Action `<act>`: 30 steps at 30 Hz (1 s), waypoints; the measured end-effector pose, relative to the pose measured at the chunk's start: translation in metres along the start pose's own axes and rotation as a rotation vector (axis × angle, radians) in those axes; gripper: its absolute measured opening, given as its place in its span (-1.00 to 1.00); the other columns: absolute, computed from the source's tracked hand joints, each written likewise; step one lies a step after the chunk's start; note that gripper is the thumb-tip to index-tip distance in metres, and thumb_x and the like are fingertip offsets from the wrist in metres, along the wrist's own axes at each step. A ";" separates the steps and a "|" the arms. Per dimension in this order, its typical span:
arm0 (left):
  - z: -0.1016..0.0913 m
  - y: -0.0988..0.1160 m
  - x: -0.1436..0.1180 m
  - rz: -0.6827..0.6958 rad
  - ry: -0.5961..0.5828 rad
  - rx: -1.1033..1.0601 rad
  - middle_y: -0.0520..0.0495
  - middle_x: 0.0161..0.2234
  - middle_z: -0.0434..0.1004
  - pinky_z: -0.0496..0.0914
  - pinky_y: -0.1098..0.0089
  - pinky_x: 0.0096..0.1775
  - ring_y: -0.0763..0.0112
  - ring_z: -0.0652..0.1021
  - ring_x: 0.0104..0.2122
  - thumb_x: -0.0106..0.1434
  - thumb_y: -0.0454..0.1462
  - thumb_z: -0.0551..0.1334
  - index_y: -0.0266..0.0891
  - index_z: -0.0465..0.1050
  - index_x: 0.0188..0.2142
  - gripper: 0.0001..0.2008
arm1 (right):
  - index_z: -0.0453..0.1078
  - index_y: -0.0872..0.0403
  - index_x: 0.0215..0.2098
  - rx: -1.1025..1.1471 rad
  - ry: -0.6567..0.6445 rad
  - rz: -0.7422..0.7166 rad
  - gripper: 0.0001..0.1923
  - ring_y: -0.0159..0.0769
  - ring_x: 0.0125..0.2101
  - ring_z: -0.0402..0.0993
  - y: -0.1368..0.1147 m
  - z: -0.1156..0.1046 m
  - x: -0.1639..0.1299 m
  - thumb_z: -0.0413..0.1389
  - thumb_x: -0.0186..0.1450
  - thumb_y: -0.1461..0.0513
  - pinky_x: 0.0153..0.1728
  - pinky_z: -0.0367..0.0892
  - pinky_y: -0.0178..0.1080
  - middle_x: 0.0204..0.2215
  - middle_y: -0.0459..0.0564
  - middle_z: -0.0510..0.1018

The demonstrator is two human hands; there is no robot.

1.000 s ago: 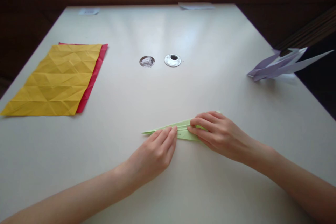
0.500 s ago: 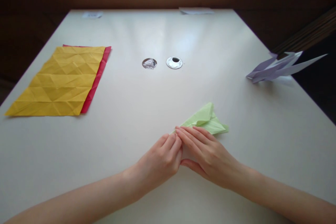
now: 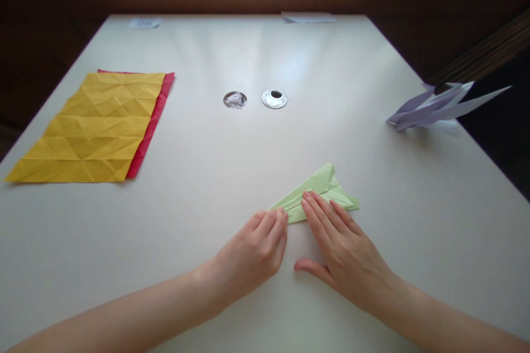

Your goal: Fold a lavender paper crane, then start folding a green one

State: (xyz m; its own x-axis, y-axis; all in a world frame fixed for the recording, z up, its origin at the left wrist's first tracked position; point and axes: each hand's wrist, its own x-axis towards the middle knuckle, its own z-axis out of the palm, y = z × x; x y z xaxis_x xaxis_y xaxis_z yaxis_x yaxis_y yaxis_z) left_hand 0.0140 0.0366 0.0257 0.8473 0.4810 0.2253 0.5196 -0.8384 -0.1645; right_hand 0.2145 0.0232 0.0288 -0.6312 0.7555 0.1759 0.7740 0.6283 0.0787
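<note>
A light green folded paper (image 3: 317, 182) lies on the white table (image 3: 199, 165), its narrow end toward me on the left and its wider end to the right. My left hand (image 3: 259, 242) is closed, pinching the narrow left end. With fingers stretched out and close together, my right hand (image 3: 343, 242) rests flat on the paper's middle; its thumb sticks out over the table, off the paper. A fold line runs along the paper between the two hands. The tip under my left fingers is hidden.
Creased yellow paper (image 3: 91, 127) lies over a red sheet (image 3: 151, 132) at the left. A purple folded paper figure (image 3: 430, 110) stands by the right edge. Beyond my hands are a hole (image 3: 235, 100) stuffed with crumpled material and a silver ring (image 3: 274, 99). White paper (image 3: 308, 17) lies at the far edge.
My right hand has slid right along the green paper, away from my left fingers, uncovering its middle. The raised part of the paper now lies flatter. My left hand stays in place.
</note>
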 end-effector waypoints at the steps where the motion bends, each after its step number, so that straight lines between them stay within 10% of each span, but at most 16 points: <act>1: 0.000 0.000 0.000 0.000 -0.001 0.000 -0.35 -0.07 0.40 0.30 0.26 -0.15 0.18 0.44 -0.14 0.22 -0.41 0.05 -0.57 0.33 -0.06 -0.68 | 0.16 0.41 0.10 -0.008 -0.002 0.008 -0.21 -0.02 0.13 0.13 0.001 -0.001 0.000 -0.12 0.23 -0.13 0.10 0.07 -0.04 0.12 0.29 0.24; 12: -0.001 0.001 0.001 0.002 0.005 0.016 -0.38 -0.08 0.41 0.30 0.24 -0.13 0.14 0.44 -0.13 0.23 -0.40 0.03 -0.59 0.32 -0.06 -0.68 | 0.10 0.33 0.15 0.096 -0.047 -0.136 -0.17 0.04 0.18 -0.04 -0.003 -0.004 0.007 -0.11 0.19 -0.17 0.10 -0.03 0.03 0.15 0.12 0.23; 30: -0.001 0.002 -0.001 0.011 -0.016 0.059 -0.37 -0.04 0.39 0.30 0.26 -0.14 0.16 0.44 -0.11 0.23 -0.43 0.03 -0.59 0.31 -0.03 -0.67 | 0.04 0.36 0.16 0.017 -0.001 0.087 -0.25 0.08 0.14 0.05 0.020 0.003 -0.004 -0.04 0.23 -0.05 0.09 0.00 0.06 0.06 0.26 0.32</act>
State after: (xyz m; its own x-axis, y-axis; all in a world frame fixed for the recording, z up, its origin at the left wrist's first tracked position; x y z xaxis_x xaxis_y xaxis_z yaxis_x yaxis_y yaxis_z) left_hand 0.0147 0.0340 0.0263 0.8545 0.4760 0.2078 0.5152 -0.8274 -0.2236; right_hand 0.2319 0.0335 0.0264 -0.5615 0.8076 0.1804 0.8250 0.5632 0.0465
